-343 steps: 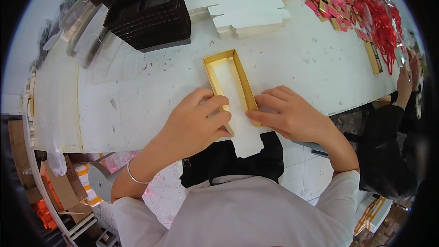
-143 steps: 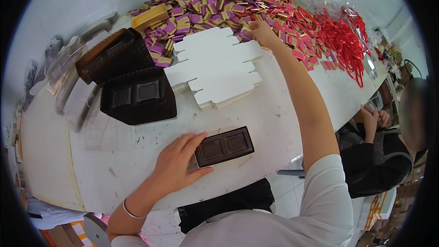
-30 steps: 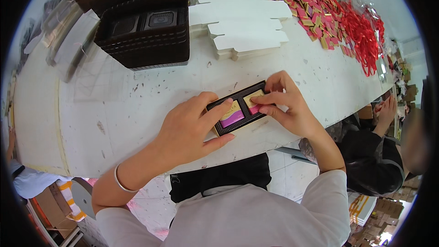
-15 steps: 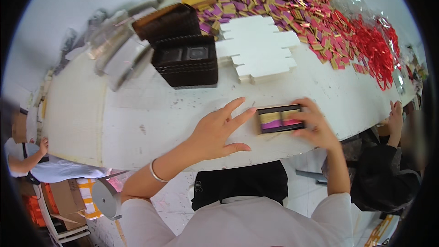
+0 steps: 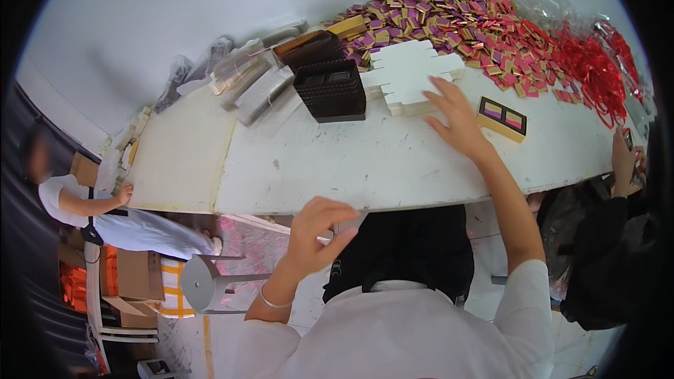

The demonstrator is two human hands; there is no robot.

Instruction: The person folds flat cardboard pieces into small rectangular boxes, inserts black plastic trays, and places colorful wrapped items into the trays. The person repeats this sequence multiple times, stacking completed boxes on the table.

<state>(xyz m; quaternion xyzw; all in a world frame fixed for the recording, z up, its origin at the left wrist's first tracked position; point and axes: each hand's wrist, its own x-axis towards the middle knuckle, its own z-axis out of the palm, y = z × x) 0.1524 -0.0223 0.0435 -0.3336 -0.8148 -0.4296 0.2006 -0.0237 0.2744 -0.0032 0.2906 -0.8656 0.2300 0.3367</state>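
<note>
My right hand [image 5: 455, 121] is open above the table, its spread fingers at the right edge of a stack of white flat card blanks [image 5: 411, 74]. Contact with the top card is unclear. Just right of that hand rests a small gold box [image 5: 503, 119] with a black tray, one purple-and-gold and one pink-and-gold square inside. My left hand [image 5: 317, 233] hovers at the table's near edge, fingers curved and thumb apart, holding nothing visible. A stack of black plastic trays [image 5: 330, 95] stands left of the card blanks.
A heap of small purple, pink and gold squares [image 5: 449, 17] lies at the back. Red ribbons [image 5: 590, 70] pile up at right. Clear plastic packs [image 5: 256, 84] lie left of the trays. One person [image 5: 88, 203] stands at left, another [image 5: 604, 238] at right; a grey stool [image 5: 200, 284] is below.
The gold box now rests farther right, released from my right hand, which has moved to the card blanks. My left hand has drawn back to the near edge. The view has shifted.
</note>
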